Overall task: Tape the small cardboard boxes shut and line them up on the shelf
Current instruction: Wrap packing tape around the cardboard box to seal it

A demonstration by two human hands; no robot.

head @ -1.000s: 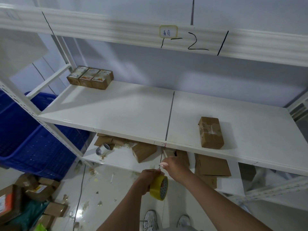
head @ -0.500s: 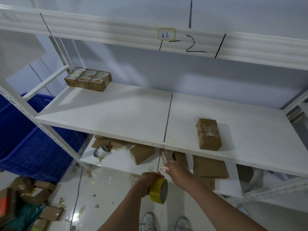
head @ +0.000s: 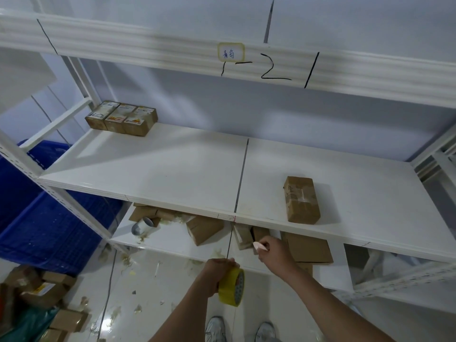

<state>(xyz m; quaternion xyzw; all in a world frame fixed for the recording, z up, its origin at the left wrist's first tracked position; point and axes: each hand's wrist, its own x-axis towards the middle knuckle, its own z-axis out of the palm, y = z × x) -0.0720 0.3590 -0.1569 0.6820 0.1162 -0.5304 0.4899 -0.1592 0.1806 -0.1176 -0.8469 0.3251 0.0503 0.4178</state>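
Head view, looking down past a white shelf (head: pixel 172 169) to a lower shelf board (head: pixel 167 240) near the bottom centre of the frame. The left hand (head: pixel 217 275) is wrapped around a roll of yellow packing tape (head: pixel 233 287), held on edge just below the lower board's front lip. The right hand (head: pixel 274 253) sits just right of it and slightly higher, reaching toward the brown cardboard boxes (head: pixel 249 236) under the shelf; its fingers look curled, but whether they pinch a tape end or touch a box I cannot tell.

Three small labelled boxes (head: pixel 122 118) stand lined up, touching, at the upper left of the shelf. One taped brown box (head: pixel 301 199) lies alone at right of centre, well apart from that row. More boxes lie scattered on the lower board beside a grey tape roll (head: pixel 142 227), and others on the floor at lower left.

Risks, as I judge them: any free tape end could fold back onto itself or onto the roll, costing time to pick loose. The right hand works beneath the shelf edge, so a box drawn out carelessly could catch that edge or knock its neighbours off the board. The lone box may also be left out of line unless it is slid to the row.
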